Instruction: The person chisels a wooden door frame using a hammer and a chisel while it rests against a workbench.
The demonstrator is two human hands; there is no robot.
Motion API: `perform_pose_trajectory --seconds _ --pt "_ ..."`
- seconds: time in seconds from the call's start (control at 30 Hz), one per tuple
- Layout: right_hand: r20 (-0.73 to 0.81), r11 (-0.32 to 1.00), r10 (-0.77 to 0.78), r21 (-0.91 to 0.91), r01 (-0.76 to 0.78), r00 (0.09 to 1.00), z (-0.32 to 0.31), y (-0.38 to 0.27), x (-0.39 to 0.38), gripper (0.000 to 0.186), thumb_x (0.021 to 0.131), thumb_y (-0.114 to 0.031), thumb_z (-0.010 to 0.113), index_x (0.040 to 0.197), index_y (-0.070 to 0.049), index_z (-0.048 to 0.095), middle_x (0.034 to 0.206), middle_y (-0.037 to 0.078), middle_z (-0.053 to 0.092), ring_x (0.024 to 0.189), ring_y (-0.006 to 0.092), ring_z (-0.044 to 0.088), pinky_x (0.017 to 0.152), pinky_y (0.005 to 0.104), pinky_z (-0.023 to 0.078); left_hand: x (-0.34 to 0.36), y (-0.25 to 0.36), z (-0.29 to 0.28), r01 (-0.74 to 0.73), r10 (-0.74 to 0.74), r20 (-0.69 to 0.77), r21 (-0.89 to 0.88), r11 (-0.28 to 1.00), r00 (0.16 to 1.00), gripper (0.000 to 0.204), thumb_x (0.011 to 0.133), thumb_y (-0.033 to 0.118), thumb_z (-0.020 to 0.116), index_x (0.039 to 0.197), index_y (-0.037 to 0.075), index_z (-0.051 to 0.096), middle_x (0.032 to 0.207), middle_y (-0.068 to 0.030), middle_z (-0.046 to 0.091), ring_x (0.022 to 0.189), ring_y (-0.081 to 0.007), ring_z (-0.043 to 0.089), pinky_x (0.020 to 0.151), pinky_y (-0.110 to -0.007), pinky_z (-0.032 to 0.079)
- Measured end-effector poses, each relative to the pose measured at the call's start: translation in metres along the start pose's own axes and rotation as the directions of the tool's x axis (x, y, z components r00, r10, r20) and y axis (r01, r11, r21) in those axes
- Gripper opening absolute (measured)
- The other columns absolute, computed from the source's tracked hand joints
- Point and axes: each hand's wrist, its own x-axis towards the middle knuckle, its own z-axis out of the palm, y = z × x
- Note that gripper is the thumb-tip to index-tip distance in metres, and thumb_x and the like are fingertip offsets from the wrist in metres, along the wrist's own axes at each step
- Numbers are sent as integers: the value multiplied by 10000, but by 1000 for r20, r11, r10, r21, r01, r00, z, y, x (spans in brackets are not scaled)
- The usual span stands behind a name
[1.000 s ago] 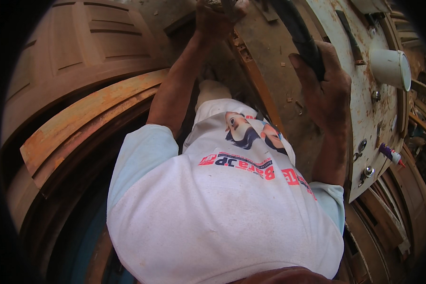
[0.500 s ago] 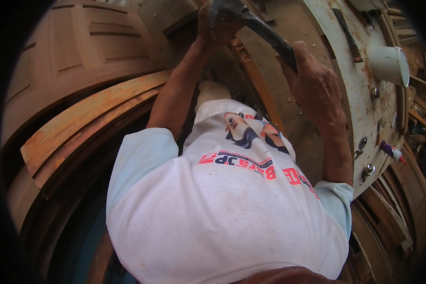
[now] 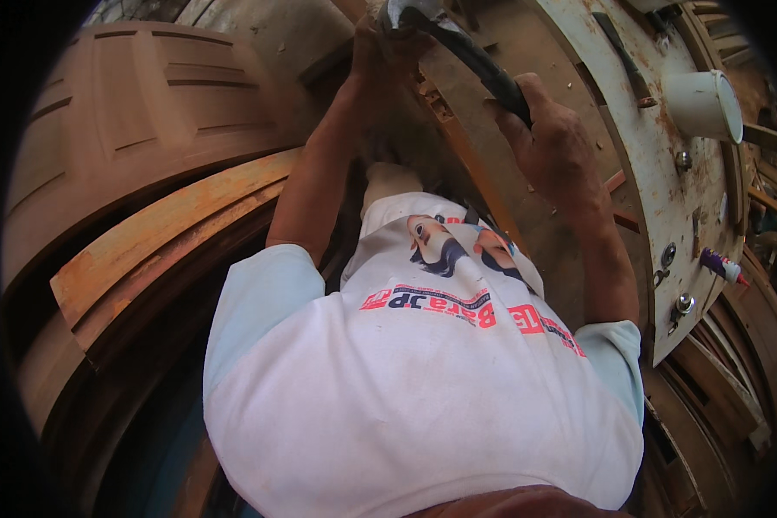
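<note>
Head view: my right hand [image 3: 557,142] grips a black-handled tool [image 3: 479,65] at the lower end of its handle, with the fingers closed around it and the thumb along its side. The handle is smooth, dark and gently curved; it runs up and to the left to a grey metal head at the top edge, where the full shape is cut off. My left hand [image 3: 387,53] is just below that head and partly covered by it; I cannot tell whether its fingers are closed or what they hold.

Near my left hand is the upper end of a wooden bar [image 3: 470,160]. This bar is long, straight-sided and orange-brown, with rough notches cut into its end. It slopes down to the right, above a dull, grey-brown floor [image 3: 540,52].

To my left lie a brown door [image 3: 147,95] with rectangular recessed panels and a stack of boards [image 3: 177,220], the top one worn, orange and patchy. To my right, a pale tabletop [image 3: 656,198] with rusty brown stains supports a round white plastic bucket [image 3: 705,106] lying on its side, shiny round metal knobs [image 3: 685,302] and a purple-and-white bottle [image 3: 721,265] with a red tip.
</note>
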Motion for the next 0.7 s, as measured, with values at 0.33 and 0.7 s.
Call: perform_pose_trajectory --seconds 0.33,0.7 --pt "-56 967 206 164 -194 977 2 11 -11 271 1012 -285 672 1046 -50 543 663 193 609 644 414 672 574 486 467 36 79 5 125 -140 -131 -119 985 981 124 872 43 717 837 96 611 705 52 574 610 -48 547 528 -245 456" --pt "-64 973 202 129 -193 977 5 23 -11 297 1017 -322 667 1061 -49 561 666 169 623 616 369 677 565 454 483 31 49 6 141 -134 -115 55 988 984 153 845 132 745 836 59 611 707 18 598 630 -97 564 574 -295 484"
